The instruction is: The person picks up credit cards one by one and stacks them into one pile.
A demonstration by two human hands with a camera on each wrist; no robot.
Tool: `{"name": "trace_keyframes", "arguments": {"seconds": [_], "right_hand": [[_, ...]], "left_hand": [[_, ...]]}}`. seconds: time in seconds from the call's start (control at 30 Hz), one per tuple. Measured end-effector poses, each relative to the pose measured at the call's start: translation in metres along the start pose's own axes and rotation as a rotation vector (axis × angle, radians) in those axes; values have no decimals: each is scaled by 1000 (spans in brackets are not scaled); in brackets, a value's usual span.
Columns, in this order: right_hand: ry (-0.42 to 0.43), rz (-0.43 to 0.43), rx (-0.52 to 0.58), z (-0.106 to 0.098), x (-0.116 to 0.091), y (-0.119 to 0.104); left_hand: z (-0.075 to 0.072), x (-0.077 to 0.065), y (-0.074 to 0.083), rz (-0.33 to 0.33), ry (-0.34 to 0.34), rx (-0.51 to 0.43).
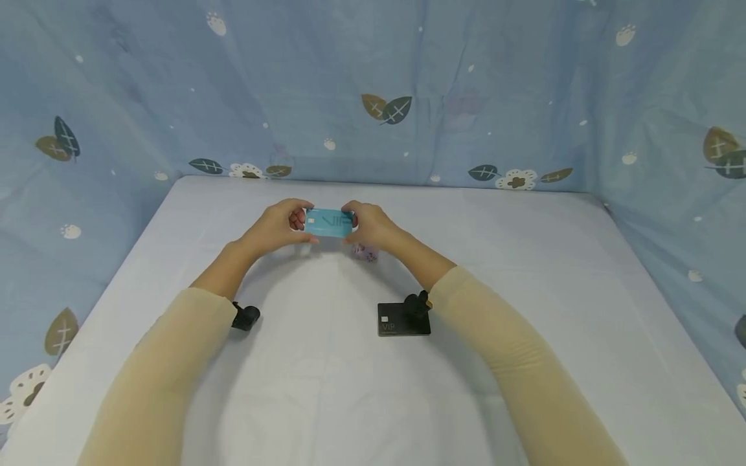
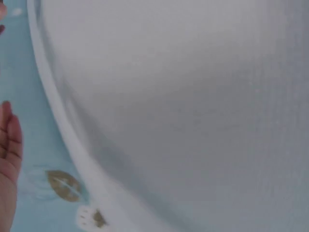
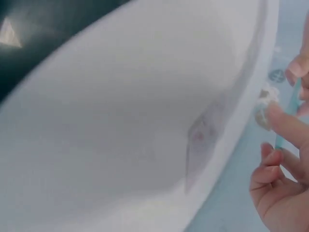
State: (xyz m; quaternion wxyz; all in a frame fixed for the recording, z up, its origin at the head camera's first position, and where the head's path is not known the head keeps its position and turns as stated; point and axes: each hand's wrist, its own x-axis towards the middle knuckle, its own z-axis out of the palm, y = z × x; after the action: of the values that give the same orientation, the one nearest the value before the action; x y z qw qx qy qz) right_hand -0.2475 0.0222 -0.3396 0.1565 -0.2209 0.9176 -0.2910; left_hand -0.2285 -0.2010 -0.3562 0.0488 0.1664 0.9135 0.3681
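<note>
Above the far middle of the table, a light blue card [image 1: 329, 222] with a small chip and "VIP" lettering is held up between both hands. My left hand [image 1: 276, 225] pinches its left end and my right hand [image 1: 373, 226] pinches its right end, thumbs below. In the right wrist view, the card [image 3: 294, 102] shows almost edge-on between the right hand [image 3: 285, 179] and part of the left. The left wrist view catches only some fingers [image 2: 12, 137] at its left edge. Just below the right hand lies a small pale purple patterned item [image 1: 366, 253], partly covered.
A black VIP card [image 1: 396, 320] lies on the white-covered table [image 1: 315, 388], partly hidden by the right wrist camera [image 1: 416, 304]. Another wrist camera [image 1: 246, 317] is on the left arm. Blue curtain cloth [image 1: 326, 90] with leaf prints borders the table's back and sides.
</note>
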Motion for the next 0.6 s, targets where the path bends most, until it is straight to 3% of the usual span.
{"name": "trace_keyframes", "arguments": {"seconds": [0.27,0.6], "right_hand": [[-47,-58,-43,-19,-16,-4],[-31,-104,-54,-32,-42,-6]], "left_hand": [[-3,-9,28,-24,-75,97],[-2,-28,54,-6,-63,89]]}}
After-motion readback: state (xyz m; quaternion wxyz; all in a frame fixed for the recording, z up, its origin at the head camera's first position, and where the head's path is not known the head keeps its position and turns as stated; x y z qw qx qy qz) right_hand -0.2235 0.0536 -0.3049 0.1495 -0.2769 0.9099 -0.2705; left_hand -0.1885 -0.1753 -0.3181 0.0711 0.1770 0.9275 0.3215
